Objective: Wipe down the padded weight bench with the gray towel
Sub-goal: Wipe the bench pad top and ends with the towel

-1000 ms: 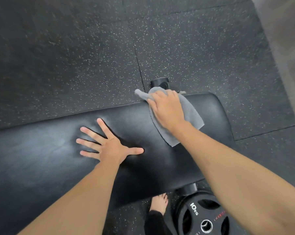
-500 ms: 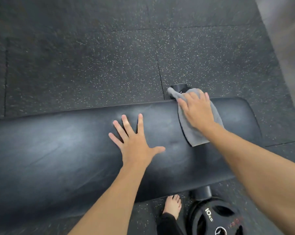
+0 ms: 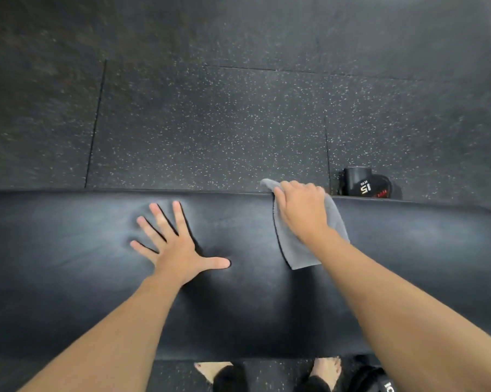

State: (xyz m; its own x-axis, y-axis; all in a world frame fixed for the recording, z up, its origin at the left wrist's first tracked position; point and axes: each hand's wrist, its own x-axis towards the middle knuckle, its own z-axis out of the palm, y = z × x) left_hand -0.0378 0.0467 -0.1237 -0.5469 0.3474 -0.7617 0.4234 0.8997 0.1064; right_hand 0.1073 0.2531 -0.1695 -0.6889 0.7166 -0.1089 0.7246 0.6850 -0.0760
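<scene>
Both hands press on the black padded bench (image 3: 69, 278) spanning the frame's middle: the left hand (image 3: 176, 244) lies flat at centre, fingers splayed, while the right hand (image 3: 302, 210) is curled, knuckles up, over the gray towel (image 3: 298, 250) at the bench's far edge, right of centre. Bare feet (image 3: 327, 369) at the bottom edge are cut off. Beyond lies speckled rubber flooring (image 3: 210, 123); a black weight (image 3: 365, 183) marked 15 is partly hidden behind the bench.

A black padded vinyl bench (image 3: 266, 306) lay bare at its left and right ends, with a splayed left hand (image 3: 176, 250) and a gray cloth towel (image 3: 295, 250) mid-pad; a black weight plate (image 3: 365, 183) stood beyond the far edge.
</scene>
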